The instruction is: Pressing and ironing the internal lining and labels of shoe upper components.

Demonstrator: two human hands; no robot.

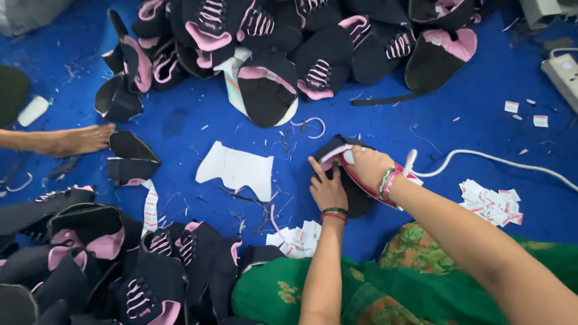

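Note:
My right hand [368,165] grips the top of a red and white iron-like tool [394,179] that rests on a black shoe upper with a pink edge [360,201] on the blue floor. A white cord [500,160] runs from the tool to the right. My left hand [328,189] lies on the same upper just left of the tool, fingers spread, thumb at its pink-edged rim, holding it down. Both wrists wear bangles.
Piles of black and pink shoe uppers lie at the top [271,54] and lower left [120,259]. A white cut piece [238,168], small label heaps [301,238] [490,201], a power strip [563,72] and another person's foot [78,139] surround me. My green garment [421,289] covers my lap.

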